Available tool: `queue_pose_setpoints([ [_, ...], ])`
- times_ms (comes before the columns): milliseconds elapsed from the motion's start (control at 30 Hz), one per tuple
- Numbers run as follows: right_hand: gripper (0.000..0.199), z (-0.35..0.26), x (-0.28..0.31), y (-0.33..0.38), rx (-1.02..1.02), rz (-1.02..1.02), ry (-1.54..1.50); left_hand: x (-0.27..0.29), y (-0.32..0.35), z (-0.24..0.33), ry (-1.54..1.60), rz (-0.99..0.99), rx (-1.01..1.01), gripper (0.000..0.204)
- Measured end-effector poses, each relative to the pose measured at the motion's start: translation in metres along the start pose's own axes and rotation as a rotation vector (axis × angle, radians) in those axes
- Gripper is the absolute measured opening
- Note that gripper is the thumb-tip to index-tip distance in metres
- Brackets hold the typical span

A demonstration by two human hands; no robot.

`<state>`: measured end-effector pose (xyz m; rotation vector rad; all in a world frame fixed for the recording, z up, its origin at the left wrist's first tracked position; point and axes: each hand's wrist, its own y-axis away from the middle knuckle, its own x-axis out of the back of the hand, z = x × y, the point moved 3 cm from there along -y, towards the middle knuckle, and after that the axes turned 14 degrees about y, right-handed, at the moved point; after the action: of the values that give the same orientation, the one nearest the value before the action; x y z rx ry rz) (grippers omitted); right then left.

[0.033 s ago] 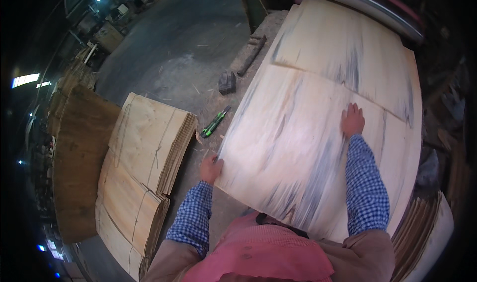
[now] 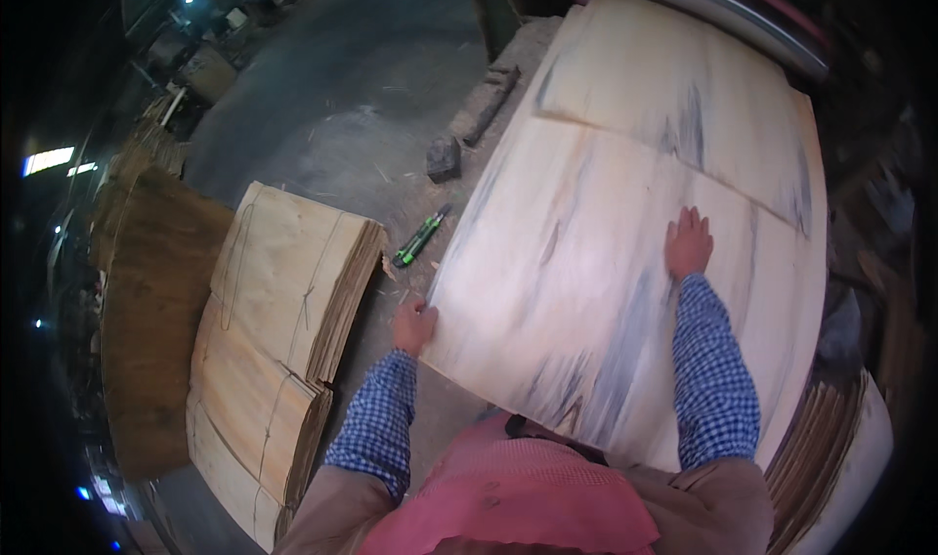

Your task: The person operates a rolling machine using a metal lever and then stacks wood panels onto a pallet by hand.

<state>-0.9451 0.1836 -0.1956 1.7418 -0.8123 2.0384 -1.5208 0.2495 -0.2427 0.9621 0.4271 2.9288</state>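
On the large pale wood veneer sheet, right hand flat, fingers spread; left hand pinching its edge.

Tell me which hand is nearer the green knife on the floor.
Left. The left hand grips the veneer sheet edge just below the knife; the right hand lies flat mid-sheet, farther off.
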Motion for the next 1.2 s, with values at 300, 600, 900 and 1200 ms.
queue_pose_setpoints([
  [300,0.052,0.004,0.080,0.314,0.099,-0.074,-0.124,0.052,-0.007,0.053,0.663,-0.391,0.202,0.024],
  [600,0.065,-0.018,0.175,0.378,0.111,-0.130,-0.223,0.109,0.086,0.172,1.106,-0.808,-0.004,0.040],
  [900,0.070,0.014,0.193,0.368,0.145,-0.026,-0.164,0.092,0.064,0.084,0.870,-0.761,0.199,0.043],
  [1200,0.067,-0.013,0.235,0.394,0.125,-0.078,-0.176,0.094,0.037,0.021,0.742,-0.688,0.293,0.042],
])
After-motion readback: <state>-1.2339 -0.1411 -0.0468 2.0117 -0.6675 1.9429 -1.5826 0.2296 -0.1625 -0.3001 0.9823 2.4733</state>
